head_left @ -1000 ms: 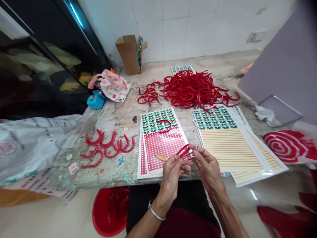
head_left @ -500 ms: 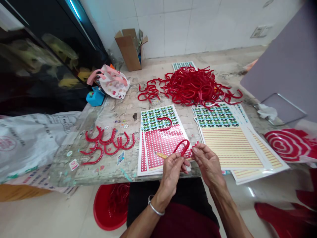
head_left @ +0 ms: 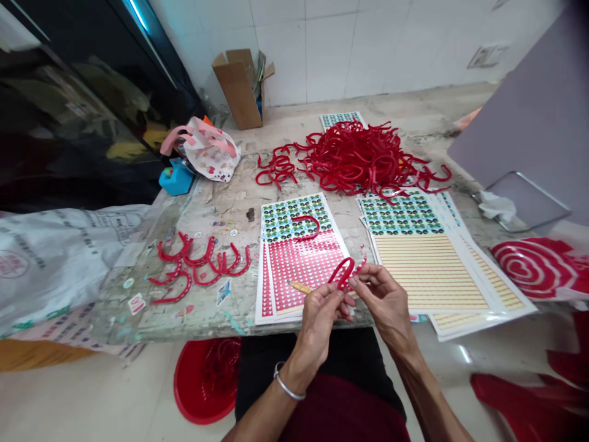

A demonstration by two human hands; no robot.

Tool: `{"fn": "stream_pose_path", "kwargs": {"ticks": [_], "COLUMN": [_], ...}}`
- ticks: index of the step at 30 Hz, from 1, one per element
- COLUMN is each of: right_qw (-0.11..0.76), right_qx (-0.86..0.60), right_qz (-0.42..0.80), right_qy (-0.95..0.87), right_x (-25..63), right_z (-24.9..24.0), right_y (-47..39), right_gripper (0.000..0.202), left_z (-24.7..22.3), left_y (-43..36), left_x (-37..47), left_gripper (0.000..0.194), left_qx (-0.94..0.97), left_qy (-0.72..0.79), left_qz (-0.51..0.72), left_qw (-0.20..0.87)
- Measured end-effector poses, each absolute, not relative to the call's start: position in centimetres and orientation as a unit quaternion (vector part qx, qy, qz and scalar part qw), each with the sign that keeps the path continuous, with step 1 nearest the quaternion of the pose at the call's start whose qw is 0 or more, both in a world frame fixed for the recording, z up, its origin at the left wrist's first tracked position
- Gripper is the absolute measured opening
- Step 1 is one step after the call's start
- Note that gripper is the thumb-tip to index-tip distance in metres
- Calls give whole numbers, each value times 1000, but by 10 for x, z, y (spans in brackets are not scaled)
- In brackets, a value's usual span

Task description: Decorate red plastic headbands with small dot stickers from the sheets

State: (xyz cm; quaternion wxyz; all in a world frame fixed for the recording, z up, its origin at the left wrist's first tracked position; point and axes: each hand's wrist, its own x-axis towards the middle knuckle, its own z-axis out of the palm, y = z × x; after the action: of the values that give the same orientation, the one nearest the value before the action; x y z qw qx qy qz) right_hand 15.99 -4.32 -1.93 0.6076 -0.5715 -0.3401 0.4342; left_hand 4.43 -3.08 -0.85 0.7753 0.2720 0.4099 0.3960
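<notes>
My left hand (head_left: 322, 313) is closed on a looped red headband (head_left: 341, 269). A thin tan tool with a pointed tip (head_left: 300, 287) sticks out from the same hand. Close beside it, my right hand (head_left: 385, 304) pinches a narrow red sticker strip with pale marks (head_left: 361, 264) against the headband; the fingers partly hide where they meet. Below both hands lie sticker sheets (head_left: 304, 264) with green-blue pictures above and rows of white hearts on red. Another U-shaped red headband (head_left: 317, 228) rests on these sheets.
A large heap of red headbands (head_left: 354, 156) lies at the back. Several dotted ones (head_left: 207, 261) are at left. More sheets (head_left: 427, 270) lie at right. A cardboard box (head_left: 239, 92), a small bag (head_left: 211, 150) and a blue holder (head_left: 176, 178) stand behind. A red basin (head_left: 188, 380) is below.
My right hand has moved slightly left, bringing its fingertips and the sticker strip nearer the headband. The headband's loop has shifted a little to the right in my left hand.
</notes>
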Motion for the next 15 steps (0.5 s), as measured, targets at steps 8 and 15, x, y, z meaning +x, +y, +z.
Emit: {"fn": "stream_pose_path", "kwargs": {"ticks": [8, 15], "right_qw": [586, 584], "right_qx": [-592, -606], "right_qz": [406, 382], "right_qy": [-375, -381], "right_x": [157, 158], "right_z": [-20, -24], "right_y": [-45, -44], "right_gripper": [23, 24], "left_z": [-8, -7], "left_y": [-32, -32], "left_x": [44, 42], "left_gripper": [17, 17], "left_qx": [269, 279], "left_qy": [395, 391], "left_qz": [392, 392], "left_qw": [786, 785]}}
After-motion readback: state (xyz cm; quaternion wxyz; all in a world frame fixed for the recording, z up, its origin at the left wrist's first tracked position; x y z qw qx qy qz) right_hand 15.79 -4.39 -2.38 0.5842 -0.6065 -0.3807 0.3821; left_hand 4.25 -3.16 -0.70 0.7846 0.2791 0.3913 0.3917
